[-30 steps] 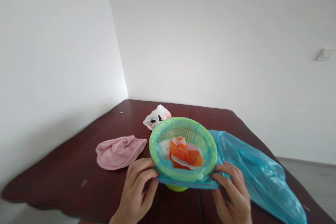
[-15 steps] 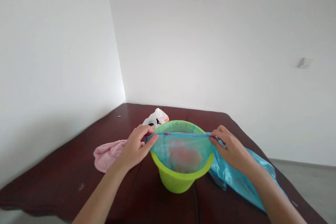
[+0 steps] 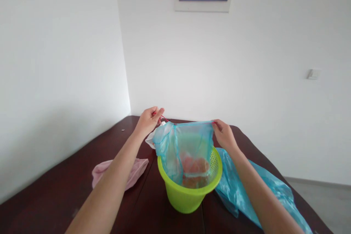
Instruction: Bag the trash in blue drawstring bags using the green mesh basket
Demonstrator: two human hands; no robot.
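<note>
My left hand [image 3: 149,120] and my right hand [image 3: 224,134] pinch the top edge of a translucent blue plastic bag [image 3: 189,146], which has a thin red drawstring at the left. The bag hangs in front of and partly inside a lime-green plastic basket [image 3: 188,199] with a perforated wall. Orange-and-white crumpled plastic [image 3: 195,166] shows dimly through the bag, inside the basket. Both forearms run up from the lower corners, above the table.
A pink towel [image 3: 117,172] lies left of the basket, partly under my left forearm. A white plastic bag [image 3: 151,139] sits behind the basket. Blue plastic [image 3: 246,186] spreads to the right on the dark reddish-brown wooden table [image 3: 41,204]. Walls stand behind the table.
Both hands have risen and lifted the bag's edge higher above the basket, and the bag now hangs taller. The view has tilted up, showing more of the wall panel.
</note>
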